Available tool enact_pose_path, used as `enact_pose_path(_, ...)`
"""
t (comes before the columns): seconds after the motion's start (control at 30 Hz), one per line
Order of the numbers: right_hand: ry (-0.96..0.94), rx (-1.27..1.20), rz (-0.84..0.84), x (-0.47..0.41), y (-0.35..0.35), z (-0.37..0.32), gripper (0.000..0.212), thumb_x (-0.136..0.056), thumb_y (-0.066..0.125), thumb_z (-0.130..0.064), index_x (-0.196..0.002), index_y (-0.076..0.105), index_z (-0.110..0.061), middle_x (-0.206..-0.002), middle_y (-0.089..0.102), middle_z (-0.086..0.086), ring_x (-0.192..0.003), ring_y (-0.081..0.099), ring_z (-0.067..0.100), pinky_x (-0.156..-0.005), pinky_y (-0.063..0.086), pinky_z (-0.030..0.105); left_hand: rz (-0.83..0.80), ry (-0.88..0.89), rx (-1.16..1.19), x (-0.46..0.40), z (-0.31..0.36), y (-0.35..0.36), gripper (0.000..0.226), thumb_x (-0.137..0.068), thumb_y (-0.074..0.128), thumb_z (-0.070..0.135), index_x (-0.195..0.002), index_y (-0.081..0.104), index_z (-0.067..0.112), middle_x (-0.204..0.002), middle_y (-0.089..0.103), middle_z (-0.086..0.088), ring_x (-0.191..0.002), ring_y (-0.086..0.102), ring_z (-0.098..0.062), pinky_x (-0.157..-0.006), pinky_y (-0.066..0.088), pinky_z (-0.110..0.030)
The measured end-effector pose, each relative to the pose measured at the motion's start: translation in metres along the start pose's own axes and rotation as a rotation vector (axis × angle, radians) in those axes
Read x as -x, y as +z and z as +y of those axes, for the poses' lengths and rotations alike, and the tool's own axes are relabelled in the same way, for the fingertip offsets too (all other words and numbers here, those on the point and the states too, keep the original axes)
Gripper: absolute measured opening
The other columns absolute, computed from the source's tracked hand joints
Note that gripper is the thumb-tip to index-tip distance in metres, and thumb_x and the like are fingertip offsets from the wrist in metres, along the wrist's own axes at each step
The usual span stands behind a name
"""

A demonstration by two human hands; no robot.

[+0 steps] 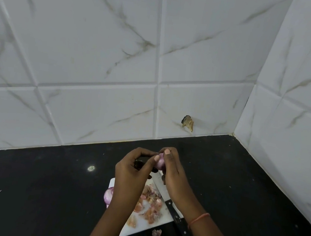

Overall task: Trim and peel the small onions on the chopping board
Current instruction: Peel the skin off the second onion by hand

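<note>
Both hands are raised above the far end of the chopping board (149, 227), with one small onion (160, 162) pinched between them. The left hand (132, 171) grips it from the left, thumb tip on the skin. The right hand (172, 169) holds it from the right, a fingertip over its top. The onion's long axis looks roughly upright, tilted a little; it sits between the two thumbs, about equally near each. The left thumb seems placed to pull skin off, so the next move probably strips toward the left. A second, peeled-looking onion (108, 195) lies at the board's left edge, partly behind the left wrist. Loose onion skins (152, 205) are scattered on the board. The knife (171, 204) lies untouched along the board's right side, handle toward the person, under the right forearm.
</note>
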State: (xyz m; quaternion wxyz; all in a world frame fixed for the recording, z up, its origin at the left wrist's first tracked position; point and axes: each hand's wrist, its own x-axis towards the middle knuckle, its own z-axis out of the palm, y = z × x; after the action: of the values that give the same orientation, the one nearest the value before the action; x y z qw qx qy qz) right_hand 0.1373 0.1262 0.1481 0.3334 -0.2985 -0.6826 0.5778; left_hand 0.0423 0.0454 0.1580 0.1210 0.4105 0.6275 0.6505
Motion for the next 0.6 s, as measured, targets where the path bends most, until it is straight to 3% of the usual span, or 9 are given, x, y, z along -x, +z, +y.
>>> enact_pose_path(0.1, -0.018, 0.006, -0.006, 0.003, 0.002, -0.001, 0.03, -0.105, 0.029, -0.037, -0.103, 0.052, -0.017, -0.092, 0.058, 0.003, -0.081, 0.058, 0.006, -0.074, 0.046, 0.017, 0.047, -0.012, -0.017, 0.003, 0.0, 0.002, 0.006, -0.09, 0.072, 0.01, -0.092, 0.073, 0.016, -0.085, 0.073, 0.001, -0.075, 0.073, -0.018, -0.061, 0.062, -0.042)
enact_pose_path(0.3, 0.01, -0.018, -0.017, 0.012, 0.001, 0.0, 0.027, -0.105, 0.029, -0.038, -0.107, 0.051, -0.023, -0.098, 0.059, 0.0, -0.075, 0.056, -0.008, -0.065, 0.045, 0.008, 0.057, 0.104, -0.323, 0.004, -0.008, 0.007, 0.015, -0.096, 0.062, 0.008, -0.095, 0.065, 0.022, -0.094, 0.061, 0.013, -0.088, 0.061, -0.004, -0.073, 0.052, -0.022)
enact_pose_path(0.4, 0.032, -0.095, -0.025, 0.018, 0.001, -0.004, 0.022, -0.105, 0.03, -0.033, -0.108, 0.051, -0.026, -0.097, 0.058, -0.003, -0.068, 0.055, -0.014, -0.058, 0.044, 0.007, 0.029, 0.075, -0.372, 0.001, -0.018, 0.006, 0.009, -0.099, 0.057, 0.014, -0.097, 0.063, 0.02, -0.094, 0.059, 0.011, -0.086, 0.059, -0.004, -0.073, 0.052, -0.025)
enact_pose_path(0.5, 0.012, -0.179, -0.019, 0.021, -0.001, -0.004, 0.017, -0.103, 0.038, -0.032, -0.111, 0.053, -0.031, -0.101, 0.061, -0.007, -0.075, 0.057, 0.004, -0.063, 0.048, 0.019, 0.011, 0.018, -0.321, 0.002, -0.021, 0.001, 0.023, -0.102, 0.05, 0.03, -0.086, 0.062, 0.018, -0.083, 0.06, 0.004, -0.077, 0.059, -0.008, -0.067, 0.048, -0.021)
enact_pose_path(0.6, 0.023, -0.278, -0.022, 0.022, -0.004, -0.001, 0.02, -0.1, 0.049, -0.027, -0.119, 0.054, -0.031, -0.116, 0.062, 0.0, -0.083, 0.06, 0.012, -0.073, 0.053, 0.027, 0.021, -0.156, 0.007, 0.008, -0.01, 0.0, 0.044, -0.098, 0.038, 0.047, -0.093, 0.067, 0.014, -0.088, 0.071, -0.006, -0.082, 0.068, -0.013, -0.07, 0.052, -0.018)
